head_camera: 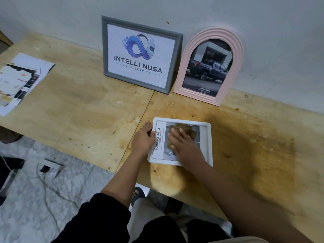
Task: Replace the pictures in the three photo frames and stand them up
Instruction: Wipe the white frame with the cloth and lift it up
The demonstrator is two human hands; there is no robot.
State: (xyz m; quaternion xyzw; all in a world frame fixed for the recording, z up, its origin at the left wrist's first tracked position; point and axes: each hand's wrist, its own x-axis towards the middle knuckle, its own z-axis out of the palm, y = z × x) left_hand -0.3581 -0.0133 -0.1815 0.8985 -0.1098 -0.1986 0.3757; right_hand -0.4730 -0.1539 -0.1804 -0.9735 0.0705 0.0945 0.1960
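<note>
A white photo frame (209, 137) lies flat on the plywood table (78, 111) near its front edge. Inside it is a picture (158, 139) with the words "TOUGH & AGILE". My left hand (142, 137) grips the frame's left edge, thumb over the rim. My right hand (185, 148) rests flat on the picture with its fingers spread; it is blurred, and a brownish patch (189, 131) shows under the fingertips. A grey frame (105, 50) with a logo print and a pink arched frame (239, 55) with a truck photo stand upright against the wall.
A loose pile of printed pictures (19, 81) lies at the table's left end. Off the front edge, a power strip (51, 168) and cables lie on the marbled floor. My legs and one foot show below the table edge.
</note>
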